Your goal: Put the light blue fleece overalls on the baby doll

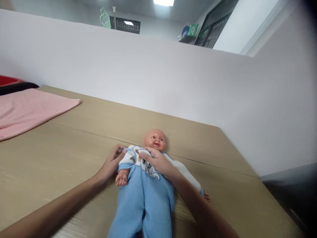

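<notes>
A baby doll (155, 139) lies on its back on the wooden table (74, 155), head toward the wall. It wears a blue and white romper (146, 195) with a cartoon print on the chest. My left hand (112, 163) is curled at the doll's shoulder, fingers pinching the white cloth there. My right hand (156, 160) rests on the doll's chest near the collar, fingers bent and gripping the romper's fabric. The doll's bare hand (122, 178) shows below my left hand; its other hand (206, 197) pokes out beside my right forearm.
A pink cloth (27, 110) is spread at the table's far left, with a red and black object (11, 84) behind it. A white partition wall (158, 82) runs along the table's back edge. The table's right edge drops off to a dark floor (289, 195).
</notes>
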The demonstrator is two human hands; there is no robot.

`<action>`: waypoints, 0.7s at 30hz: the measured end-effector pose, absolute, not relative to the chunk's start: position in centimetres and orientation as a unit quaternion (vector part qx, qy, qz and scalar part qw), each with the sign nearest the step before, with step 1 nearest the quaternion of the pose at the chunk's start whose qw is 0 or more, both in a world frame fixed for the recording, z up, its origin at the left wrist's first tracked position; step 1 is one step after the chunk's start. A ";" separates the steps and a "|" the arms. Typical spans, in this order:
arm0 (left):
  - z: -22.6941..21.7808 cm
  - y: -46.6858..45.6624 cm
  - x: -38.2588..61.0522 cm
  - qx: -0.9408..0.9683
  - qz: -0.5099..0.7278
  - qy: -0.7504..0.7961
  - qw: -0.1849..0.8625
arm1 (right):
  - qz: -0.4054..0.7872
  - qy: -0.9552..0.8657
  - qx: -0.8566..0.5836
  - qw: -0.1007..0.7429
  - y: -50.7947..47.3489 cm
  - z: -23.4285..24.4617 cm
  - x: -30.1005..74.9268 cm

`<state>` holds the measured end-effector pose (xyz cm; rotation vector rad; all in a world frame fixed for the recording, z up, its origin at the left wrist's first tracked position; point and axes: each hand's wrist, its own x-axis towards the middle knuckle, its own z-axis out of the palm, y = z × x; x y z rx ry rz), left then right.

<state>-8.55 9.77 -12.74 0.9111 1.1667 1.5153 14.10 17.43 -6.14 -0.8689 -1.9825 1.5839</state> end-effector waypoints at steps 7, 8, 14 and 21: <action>-12.0 12.9 -8.5 0.321 0.563 0.421 0.635 | 0.611 -0.684 -0.312 0.248 17.7 -6.9 14.0; -11.9 13.7 -8.3 0.318 0.549 0.413 0.653 | 0.612 -0.679 -0.316 0.254 17.7 -7.0 14.0; -11.4 16.6 -7.5 0.341 0.465 0.380 0.723 | 0.628 -0.637 -0.334 0.297 17.9 -7.4 14.5; -11.7 16.2 -8.3 0.421 0.487 0.377 0.665 | 0.675 -0.584 -0.340 0.298 18.1 -7.7 14.8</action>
